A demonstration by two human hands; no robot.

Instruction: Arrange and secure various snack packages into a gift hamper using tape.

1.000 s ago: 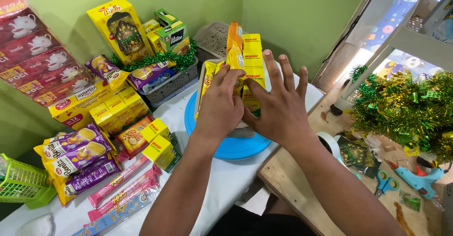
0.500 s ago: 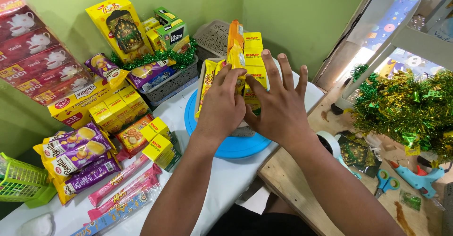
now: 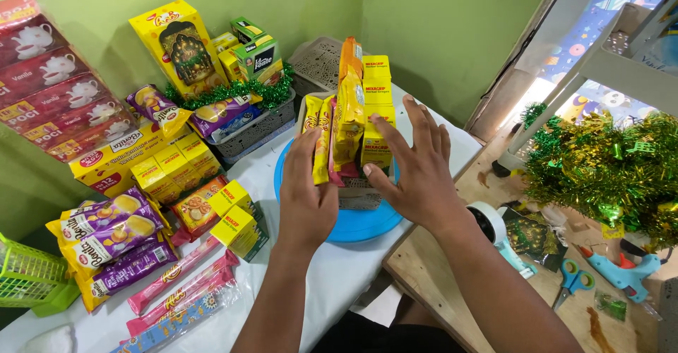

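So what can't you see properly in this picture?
Head view:
- The small basket on the blue plate: mostly hidden by the left hand, the right hand and the upright yellow packets.
- The tape roll: partly behind the right wrist.
- The green basket: cut off by the left edge.
- The glue gun: partly covered by the tinsel.

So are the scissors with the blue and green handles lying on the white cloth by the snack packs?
No, the scissors lie on the bare wooden table to the right, near the blue glue gun.
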